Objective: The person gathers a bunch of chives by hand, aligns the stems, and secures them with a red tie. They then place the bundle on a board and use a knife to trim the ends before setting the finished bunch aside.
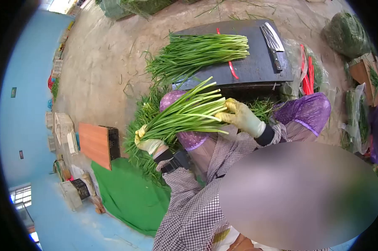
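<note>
Board [256, 62] ahead of hands, loaded with pile [197, 52]. Bunch [184, 115] clasped between both: left hand [149, 143] closed round leaves, right hand [241, 117] clenched on stem ends. Cleaver [272, 42] laid beyond right hand. Risk judged: loose stalks shed if grip slackened

Blurred beyond telling: a wide oval patch [300, 194] at lower right. Mostly buried in the bunch of green stalks [184, 115]: fingers [140, 133] of the left hand [149, 144]. Half hidden under loose stalks [197, 52] lying on the tabletop [260, 62]: a red band [233, 70]. Clipped by the dark lens rim: a green bag [346, 33].
</note>
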A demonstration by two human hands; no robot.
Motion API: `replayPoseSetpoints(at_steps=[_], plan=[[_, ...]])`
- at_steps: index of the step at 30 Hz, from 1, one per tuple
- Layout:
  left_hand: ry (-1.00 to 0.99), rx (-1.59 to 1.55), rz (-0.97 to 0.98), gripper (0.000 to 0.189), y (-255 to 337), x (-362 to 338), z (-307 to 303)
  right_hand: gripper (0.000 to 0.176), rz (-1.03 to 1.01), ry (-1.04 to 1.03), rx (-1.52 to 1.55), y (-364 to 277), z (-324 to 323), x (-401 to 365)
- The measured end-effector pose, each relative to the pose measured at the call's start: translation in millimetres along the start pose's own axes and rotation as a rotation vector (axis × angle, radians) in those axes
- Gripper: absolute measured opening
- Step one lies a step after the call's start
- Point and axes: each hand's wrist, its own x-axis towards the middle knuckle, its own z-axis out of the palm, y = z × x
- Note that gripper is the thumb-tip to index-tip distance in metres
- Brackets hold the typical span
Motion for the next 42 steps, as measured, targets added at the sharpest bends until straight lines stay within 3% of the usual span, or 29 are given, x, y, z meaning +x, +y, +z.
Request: replayPoseSetpoints(at_steps=[1, 5, 9, 12, 15, 16, 18, 20, 21, 22, 24, 25, 26, 28, 30, 32, 34, 36, 38, 39, 40, 41, 42], plan=[[0.014, -0.003, 0.010, 0.014, 0, 2, -1, 0.025, 0.268, 0.008, 0.288, 0, 2, 3], [0.014, -0.013, 0.012, 0.013, 0, -4, 6, 0.025, 0.435, -0.020, 0.425, 24, -2, 4], [0.025, -0.020, 0.017, 0.012, -1, -7, 10, 0.015, 0.378, -0.040, 0.335, 10, -6, -10], [0.037, -0.044, -0.015, 0.012, 10, 0, -14, 0.015, 0.097, 0.136, 0.105, -26, -56, -26], [0.066, -0.002, -0.014, 0.014, 10, 1, -20, 0.029, -0.004, -0.104, 0.473, -39, -96, -41], [0.071, 0.021, -0.007, 0.015, 11, 7, -28, 0.037, 0.154, -0.103, 0.337, -26, -98, -44], [0.090, 0.034, -0.046, 0.012, 13, 14, -39, 0.034, 0.347, -0.188, -1.431, 30, -112, -49], [0.108, 0.042, -0.004, 0.007, 6, 6, -24, 0.027, -0.045, 0.329, -1.233, 62, -117, -35], [-0.017, -0.012, -0.033, 0.006, 4, 2, -19, 0.023, -0.077, 0.504, -1.180, 84, -125, -19], [-0.038, -0.023, -0.031, 0.006, 4, 0, -17, 0.019, -0.187, 0.435, -1.374, 88, -136, -5], [-0.094, -0.053, -0.028, 0.006, 0, 0, -10, 0.028, -0.324, 0.723, -1.365, 87, -141, 26], [-0.067, -0.059, -0.025, 0.006, 1, 0, -7, 0.045, -0.121, 0.691, -1.438, 87, -138, 30], [-0.043, -0.035, -0.013, 0.007, 1, -3, -5, 0.045, 0.255, 0.429, -1.496, 90, -129, 28], [-0.117, -0.060, -0.063, 0.006, 3, -5, 3, 0.035, 0.217, -0.256, -1.488, 64, -106, 9], [-0.127, -0.077, -0.087, 0.006, 6, -4, 2, 0.028, 0.294, -0.302, -1.047, 27, -96, -8], [-0.152, -0.150, -0.151, 0.006, 7, -7, 7, 0.033, -0.025, -0.037, -0.967, -47, -96, -28], [-0.079, -0.037, -0.106, 0.007, 3, -3, 7, 0.038, 0.127, 0.055, -0.355, -151, -104, -58], [-0.004, 0.193, -0.086, 0.011, 13, 4, -1, 0.034, -0.078, 0.015, -0.084, -171, -157, -98], [0.046, 0.362, -0.106, 0.016, 22, 14, -8, 0.034, 0.048, 0.385, -0.342, -176, -206, -136], [0.094, 0.305, -0.125, 0.014, 21, 20, -8, 0.035, -0.002, 0.790, -0.885, -135, -247, -159], [-0.086, 0.164, -0.176, 0.017, 37, 45, -36, 0.037, -0.044, 1.169, -1.437, -76, -291, -186], [-0.259, 0.031, -0.249, 0.027, 52, 69, -63, 0.039, 0.229, 1.204, -1.341, -45, -323, -219], [-0.220, 0.146, -0.197, 0.026, 55, 65, -40, 0.042, 0.499, 1.213, -1.210, -12, -344, -249]])
